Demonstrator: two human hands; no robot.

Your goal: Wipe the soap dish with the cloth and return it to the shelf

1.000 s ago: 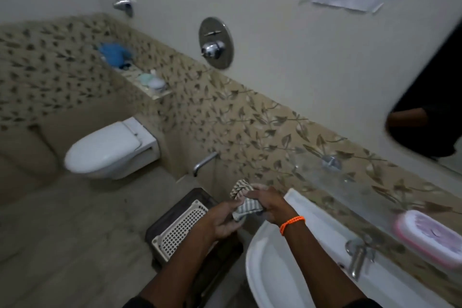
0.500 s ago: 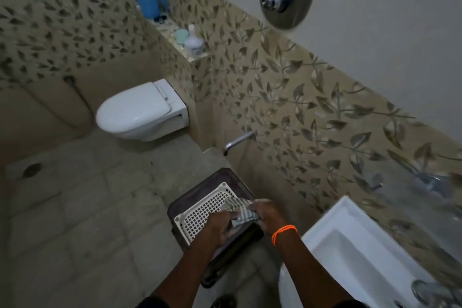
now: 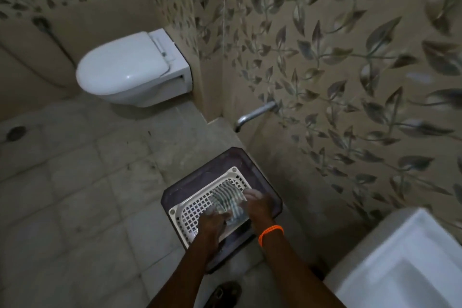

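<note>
Cloth [image 3: 228, 199], striped: we hold it bunched between both hands above a white lattice basket [image 3: 200, 210]. Right hand [image 3: 257, 205], orange band [image 3: 270, 232] at the wrist, grip closed over the cloth's near edge. Left hand [image 3: 212, 221], grip closed on the cloth from below. Soap dish: we cannot make it out under the fabric. Basket sits on a dark stool [image 3: 262, 182]. Floor tiles beneath. Toilet [image 3: 125, 70] well apart, far left. Basin [image 3: 412, 270] near, lower right.
</note>
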